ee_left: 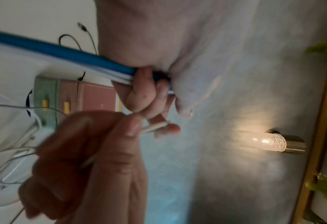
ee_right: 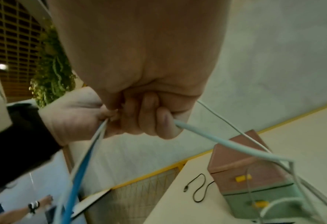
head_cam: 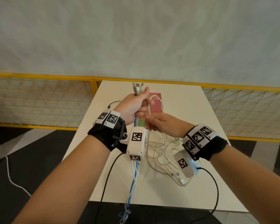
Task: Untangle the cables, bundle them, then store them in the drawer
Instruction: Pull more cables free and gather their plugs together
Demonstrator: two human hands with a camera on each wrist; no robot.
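Left hand (head_cam: 132,104): clenched round blue and white cables (head_cam: 135,177) — trailing past the table's (head_cam: 192,113) near edge.
Right hand (head_cam: 162,123): pinching a white cable (head_cam: 152,101).
Drawers (head_cam: 156,102): mid-table, far end.
Tangle (head_cam: 166,152): white, before the drawers.
Room: yellow railing (head_cam: 39,76), grey wall.

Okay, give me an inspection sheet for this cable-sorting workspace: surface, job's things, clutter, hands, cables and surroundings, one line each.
Surface: white table, set against a yellow mesh railing.
Job's things: pink-and-green drawer unit with yellow handles, drawers closed.
Clutter: nothing seen.
Hands: left hand grips the blue-and-white cable bundle, plugs up; right hand holds a white cable looped beside it.
Cables: tangled white cables lie on the table; black cable lies loose by the drawer unit.
Surroundings: grey wall, lit wall lamp, green plants.
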